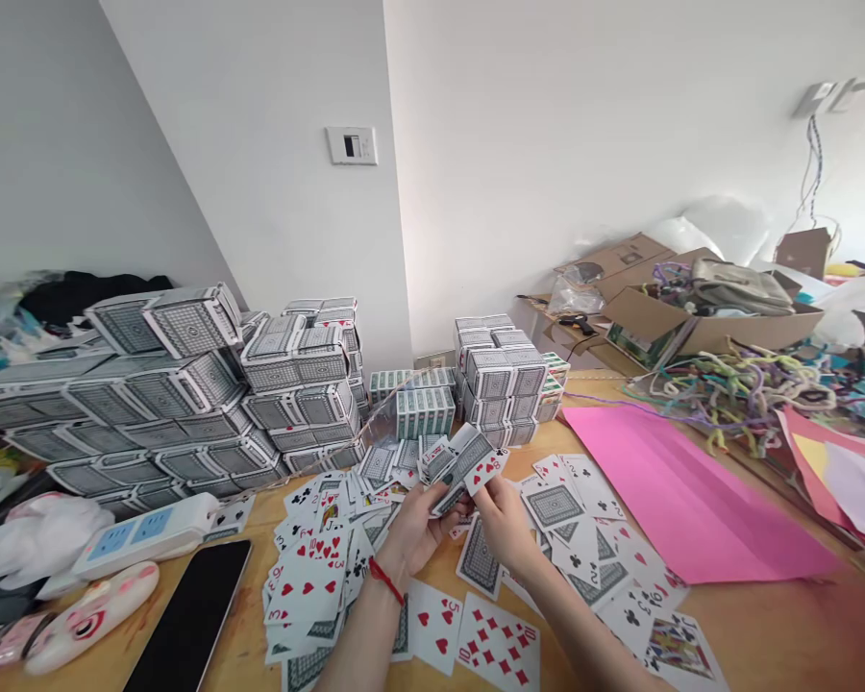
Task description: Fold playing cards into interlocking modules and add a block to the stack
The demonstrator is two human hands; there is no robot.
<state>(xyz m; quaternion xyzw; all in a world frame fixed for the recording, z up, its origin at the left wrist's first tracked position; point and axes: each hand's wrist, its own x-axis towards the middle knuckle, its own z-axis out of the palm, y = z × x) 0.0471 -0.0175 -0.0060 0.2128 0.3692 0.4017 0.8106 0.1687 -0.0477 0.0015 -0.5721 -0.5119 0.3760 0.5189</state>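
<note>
My left hand [424, 519], with a red cord at the wrist, is closed around several playing cards [462, 461] whose grey patterned backs show. Close beside it, my right hand [503, 519] pinches a face-up heart card [485, 473] at the edge of that bunch. Below and around both hands, loose playing cards [309, 586] lie spread in overlapping heaps, some face up, some face down. A ten of diamonds [501, 642] and a five of hearts [433, 625] lie nearest to me. More scattered cards [555, 505] lie to the right of my right hand.
Stacked grey card blocks [187, 384] stand along the back left, with another stack [501, 380] behind my hands. A black phone [191, 615] and power strip [144, 538] lie left. Pink paper [684, 500], pipe cleaners [756, 384] and an open carton [713, 327] occupy the right.
</note>
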